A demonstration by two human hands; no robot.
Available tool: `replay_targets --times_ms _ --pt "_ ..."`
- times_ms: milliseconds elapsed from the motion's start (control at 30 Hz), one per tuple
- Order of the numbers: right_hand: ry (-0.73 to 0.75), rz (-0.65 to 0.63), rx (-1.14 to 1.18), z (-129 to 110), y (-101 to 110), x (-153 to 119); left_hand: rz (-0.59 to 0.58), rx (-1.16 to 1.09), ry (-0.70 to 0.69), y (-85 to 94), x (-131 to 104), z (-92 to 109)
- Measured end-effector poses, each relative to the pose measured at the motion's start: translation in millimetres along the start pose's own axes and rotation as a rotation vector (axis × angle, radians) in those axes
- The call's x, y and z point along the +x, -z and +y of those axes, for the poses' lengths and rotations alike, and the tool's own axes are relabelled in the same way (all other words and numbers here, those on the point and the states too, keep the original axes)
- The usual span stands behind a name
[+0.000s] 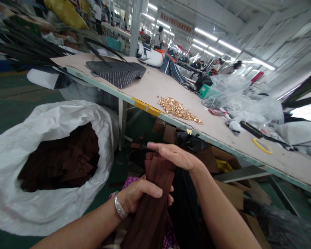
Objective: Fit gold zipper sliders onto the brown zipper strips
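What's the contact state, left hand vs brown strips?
Touching. Head view: the left hand wraps the brown strips, thumb across the front, fingertips showing at the opposite edge.

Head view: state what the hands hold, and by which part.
The left hand grips the brown strips near their upper end; the right hand is open at their top.

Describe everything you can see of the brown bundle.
The brown bundle is a stack of long, flat, fabric-like strips, upper ends slightly uneven. It slants upward before the person, its lower part running out of frame. The left hand grips it; the right hand lies open across its top, contact unclear.
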State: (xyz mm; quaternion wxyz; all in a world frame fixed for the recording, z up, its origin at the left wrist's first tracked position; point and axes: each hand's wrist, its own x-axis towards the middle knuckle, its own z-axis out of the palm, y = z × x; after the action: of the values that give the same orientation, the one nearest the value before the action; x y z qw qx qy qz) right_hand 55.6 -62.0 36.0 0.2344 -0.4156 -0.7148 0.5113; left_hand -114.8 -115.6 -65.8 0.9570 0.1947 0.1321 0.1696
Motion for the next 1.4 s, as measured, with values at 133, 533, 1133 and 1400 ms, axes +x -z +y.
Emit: replay_targets --times_ms 133,533,1133,1400 --pt "0.051 -0.087 0.011 -9.4 -6.7 -2.3 0.000 0.011 -0.015 -0.6 1.3 2.4" --pt "0.108 -0.061 0.110 11.2 -6.4 -14.9 -0.049 0.001 0.000 6.0 8.0 4.3" --pt "0.023 -0.214 -0.141 -3.4 -12.7 6.8 -0.148 -0.010 -0.026 4.8 13.8 5.3" --pt "-0.001 -0.223 -0.158 4.0 -23.5 -8.3 -0.115 -0.028 0.039 11.4 16.3 0.0"
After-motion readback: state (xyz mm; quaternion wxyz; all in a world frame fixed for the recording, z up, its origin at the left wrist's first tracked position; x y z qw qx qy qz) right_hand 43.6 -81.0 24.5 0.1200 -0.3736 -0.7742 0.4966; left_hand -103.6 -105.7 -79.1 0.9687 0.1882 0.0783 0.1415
